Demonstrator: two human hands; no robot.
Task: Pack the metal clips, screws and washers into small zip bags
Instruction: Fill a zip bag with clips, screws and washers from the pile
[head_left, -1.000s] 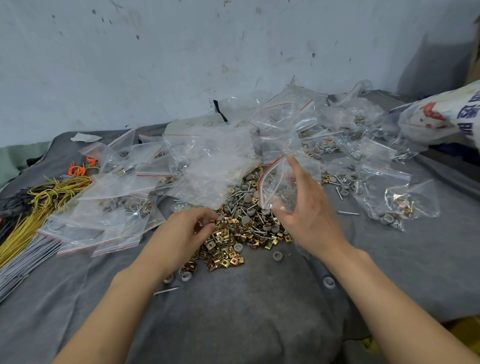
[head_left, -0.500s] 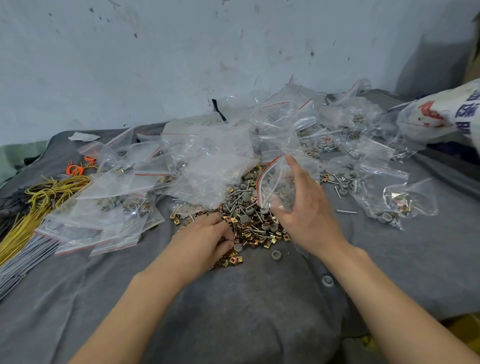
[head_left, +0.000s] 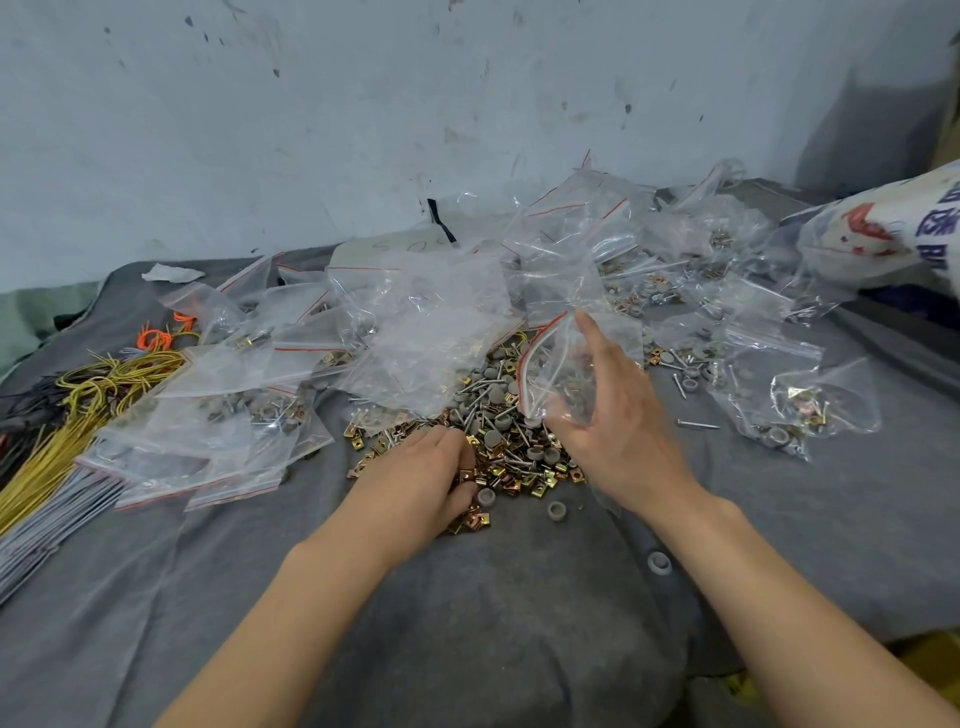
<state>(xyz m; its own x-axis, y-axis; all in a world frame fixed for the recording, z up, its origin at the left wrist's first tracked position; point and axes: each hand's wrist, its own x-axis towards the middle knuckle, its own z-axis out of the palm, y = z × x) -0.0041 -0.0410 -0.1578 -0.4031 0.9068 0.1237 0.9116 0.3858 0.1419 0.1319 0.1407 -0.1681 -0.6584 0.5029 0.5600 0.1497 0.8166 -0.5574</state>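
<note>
Many packed bags (head_left: 208, 447) lie on the cloth (head_left: 467, 649), a flat stack to the left and more strewn to the right, each with a few parts inside, so a good share of the work looks done. Plenty is left: the pile (head_left: 498, 431) of clips, screws and washers sits in the middle, just beyond both hands, and looks enough for many more bags. The right hand (head_left: 618, 431) grasps one bag (head_left: 561, 374) by its lower part and holds it above the pile's right edge, its red-lined mouth turned left towards the pile; glare hides what is inside. The left hand (head_left: 426, 478) rests on the pile's near edge with fingers curled down into the clips; whether any are pinched I cannot tell. The step in hand is probably gathering clips for this bag. Empty bags (head_left: 426, 332) heap over the pile's far side and cover part of it, which may hinder picking. Stray washers (head_left: 658, 562) and a screw (head_left: 698, 425) lie apart on the cloth and need collecting. Yellow wires (head_left: 78, 405) lie far left and a printed sack (head_left: 883, 234) far right; neither obstructs.
</note>
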